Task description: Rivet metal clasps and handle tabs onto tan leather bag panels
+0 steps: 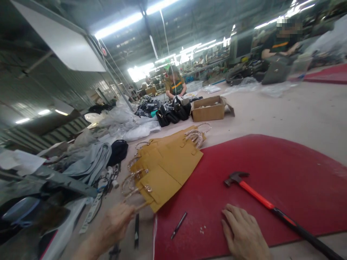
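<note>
My left hand [116, 220] is closed round the handle [143, 206] of the top piece in a stack of mustard-yellow bag panels [165, 173]. Several handles with metal fittings stick out from the stack's edges, and some look wrapped. On a red mat [217, 191] lies my right hand [242, 229], palm down, fingers stretched out and holding nothing. To its right is a claw hammer [255, 195] with a red and black handle. A short dark metal rod [179, 225] and a few tiny pale bits [202, 229] rest on the mat between my hands.
Beyond the stack stand an open cardboard box [208, 113] and black bags [173, 112]. Clear plastic [121, 119], grey material [89, 162] and a power strip [92, 213] lie at left. One person [175, 86] works across the table, another [282, 45] at far right.
</note>
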`<state>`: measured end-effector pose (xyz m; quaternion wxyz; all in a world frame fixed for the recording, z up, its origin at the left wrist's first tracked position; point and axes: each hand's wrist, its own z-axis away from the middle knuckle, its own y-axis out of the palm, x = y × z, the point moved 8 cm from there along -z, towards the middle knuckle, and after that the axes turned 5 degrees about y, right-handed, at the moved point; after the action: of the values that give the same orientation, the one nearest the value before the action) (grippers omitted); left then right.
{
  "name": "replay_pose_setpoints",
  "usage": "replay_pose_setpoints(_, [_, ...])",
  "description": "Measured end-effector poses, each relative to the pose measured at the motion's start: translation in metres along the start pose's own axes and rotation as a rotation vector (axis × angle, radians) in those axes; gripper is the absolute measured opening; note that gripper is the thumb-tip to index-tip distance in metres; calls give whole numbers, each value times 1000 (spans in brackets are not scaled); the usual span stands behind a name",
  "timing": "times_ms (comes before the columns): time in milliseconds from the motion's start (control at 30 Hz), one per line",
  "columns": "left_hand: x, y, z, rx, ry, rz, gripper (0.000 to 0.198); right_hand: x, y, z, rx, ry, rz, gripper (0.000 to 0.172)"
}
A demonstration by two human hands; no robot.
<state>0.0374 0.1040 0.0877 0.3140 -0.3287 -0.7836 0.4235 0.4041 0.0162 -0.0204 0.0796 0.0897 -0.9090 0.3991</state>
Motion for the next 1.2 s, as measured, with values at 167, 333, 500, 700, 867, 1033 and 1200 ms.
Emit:
replay_pose_setpoints(167, [-105, -13, -21, -121, 17, 109, 46, 3, 3, -1, 100, 36, -2, 16])
replay_pose_setpoints(333, [-199, 3, -87, -91, -112, 186, 35, -8, 4, -5, 220, 152, -184, 22])
replay_pose_setpoints(500, [-251, 43, -119, 43, -197, 342, 1, -45, 14, -4, 412, 541, -738, 43])
replay_pose_setpoints(700, [-265, 55, -92, 92, -135, 530, 12, -35, 14, 2, 575, 618, -538, 74])
replay_pose_setpoints(867, [-177, 62, -47, 57, -595, 378, 16, -6, 12, 0, 573, 374, -252, 55])
replay_pose_setpoints(1033, [-110, 91, -24, 377, -818, 309, 8, 5, 9, -4, 618, 268, -68, 45])
replay_pose_setpoints(1200, [-108, 106, -39, 546, -625, 342, 17, 9, 9, -14, 637, 147, -27, 42])
